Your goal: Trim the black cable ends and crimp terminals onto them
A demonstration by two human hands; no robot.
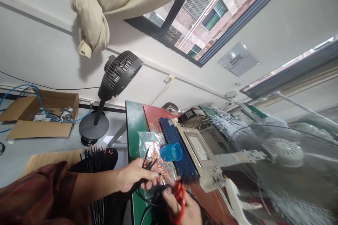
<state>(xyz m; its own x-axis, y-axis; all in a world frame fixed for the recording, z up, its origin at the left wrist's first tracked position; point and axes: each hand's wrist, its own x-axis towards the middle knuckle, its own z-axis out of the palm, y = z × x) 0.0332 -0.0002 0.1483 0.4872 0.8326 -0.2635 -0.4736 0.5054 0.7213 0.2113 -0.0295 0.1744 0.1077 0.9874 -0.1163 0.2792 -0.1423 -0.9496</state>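
Observation:
My left hand [133, 175] is closed around a few black cables [146, 158], whose ends stick up past the thumb. Close beside it on the right, my right hand [182, 202] grips scissors by their red looped handles [180, 202]; motion blur hides the blades. Both hands are over the front of the table, near the cable tips. Under them lies a clear plastic bag [144, 139] strewn with small red and orange bits [156, 158]. A blue cup [171, 152] stands just beyond the hands. More black cable [155, 200] hangs blurred below my hands.
A bundle of black cables [95, 172] lies at the left by my forearm. Beyond the cup are a dark blue tray [169, 130] and a beige machine [196, 144]. A caged fan [282, 151] stands right, a grey one [120, 72] left. An open carton [47, 128] sits on the floor.

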